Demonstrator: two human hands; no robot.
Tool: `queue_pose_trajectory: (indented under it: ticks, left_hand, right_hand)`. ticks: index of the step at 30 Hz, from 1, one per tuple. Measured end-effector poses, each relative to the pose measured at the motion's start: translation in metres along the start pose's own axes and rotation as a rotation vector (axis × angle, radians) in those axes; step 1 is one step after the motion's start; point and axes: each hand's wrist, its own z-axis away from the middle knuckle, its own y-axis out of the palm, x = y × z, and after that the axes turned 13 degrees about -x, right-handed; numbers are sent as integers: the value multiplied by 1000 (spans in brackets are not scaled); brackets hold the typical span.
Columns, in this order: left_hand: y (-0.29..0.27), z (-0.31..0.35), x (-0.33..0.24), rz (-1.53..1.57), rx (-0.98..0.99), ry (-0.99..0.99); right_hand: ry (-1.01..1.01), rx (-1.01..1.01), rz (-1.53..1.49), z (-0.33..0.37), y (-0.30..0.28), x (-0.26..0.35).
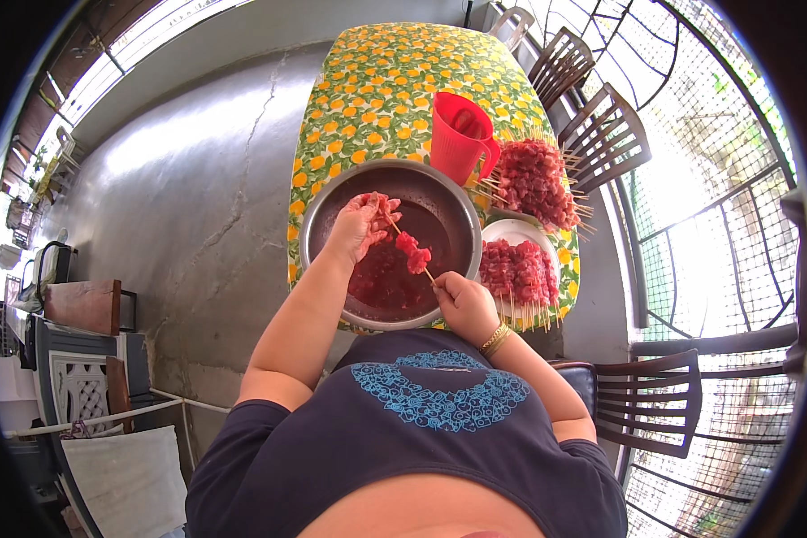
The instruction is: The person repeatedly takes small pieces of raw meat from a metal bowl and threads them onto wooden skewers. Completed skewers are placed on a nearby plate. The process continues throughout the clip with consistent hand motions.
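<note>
A wooden skewer with a few chunks of raw red meat (pixel 413 254) slants over a wide metal basin (pixel 472 211). My left hand (pixel 360 224), wet and reddened, is closed at the skewer's upper end; whether a loose piece of meat is also in its fingers I cannot tell. Lower down, my right hand (pixel 466 307) pinches the bare end of the stick near the basin's right rim. Dark red liquid with more meat pieces (pixel 381 282) lies in the basin.
Beside the basin, a white plate (pixel 516 231) holds several meat skewers (pixel 518 272). Behind it rises a bigger pile of skewers (pixel 536 184), sticks poking outward. A red pitcher (pixel 462 139) stands on the fruit-patterned tablecloth (pixel 368 99). Dark slatted chairs (pixel 605 134) line the right side.
</note>
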Motion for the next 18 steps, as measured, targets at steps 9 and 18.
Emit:
queue_pose_trajectory:
  ticks: [9, 18]
  left_hand:
    - [10, -8, 5, 262, 46, 100]
    - [18, -10, 3, 271, -7, 105]
  right_hand:
    - [26, -4, -13, 1, 1, -6]
    - [15, -65, -61, 1, -7, -4]
